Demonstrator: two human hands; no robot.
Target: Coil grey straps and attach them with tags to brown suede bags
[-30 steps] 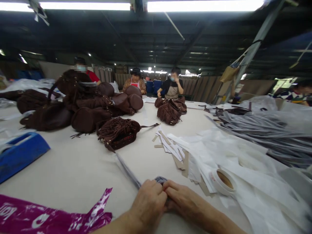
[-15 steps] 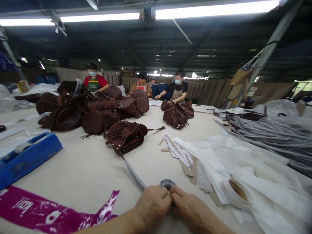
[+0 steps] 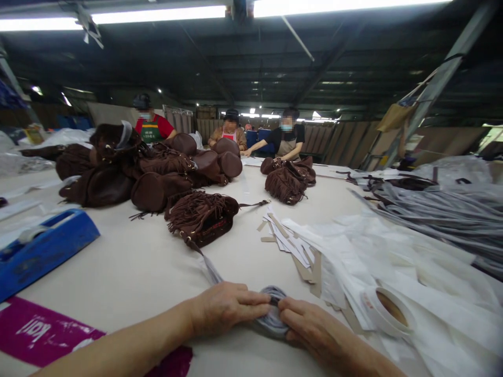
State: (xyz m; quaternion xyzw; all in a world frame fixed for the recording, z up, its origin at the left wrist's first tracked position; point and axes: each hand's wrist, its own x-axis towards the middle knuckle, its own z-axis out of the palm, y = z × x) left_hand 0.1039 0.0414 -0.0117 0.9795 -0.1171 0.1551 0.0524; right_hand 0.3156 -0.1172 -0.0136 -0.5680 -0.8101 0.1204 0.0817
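Between my hands lies a coiled bag strap (image 3: 271, 320) with a greyish wrapping, on the near part of the table. My left hand (image 3: 228, 309) rests its outstretched fingers on the coil's left side, pressed together. My right hand (image 3: 310, 324) is closed on the coil's right edge, thumb and fingers pinching it. From the coil the strap's wrapped length runs up and left behind my left hand to a dark brown fringed bag (image 3: 204, 214), which lies on its side. The coil's lower part is partly covered by my fingers.
A blue tape dispenser (image 3: 51, 246) and purple plastic (image 3: 43, 330) lie left. Right are a tape roll (image 3: 389, 309), white sheets (image 3: 353, 251), paper strips (image 3: 291, 235) and grey-wrapped straps (image 3: 440, 209). Several brown bags (image 3: 157, 183) are piled behind; co-workers (image 3: 288, 139) are across the table.
My hands have moved slightly apart, showing more of the coil. The left hand's fingers have straightened, and its forearm now covers more of the purple plastic. The view has shifted slightly.
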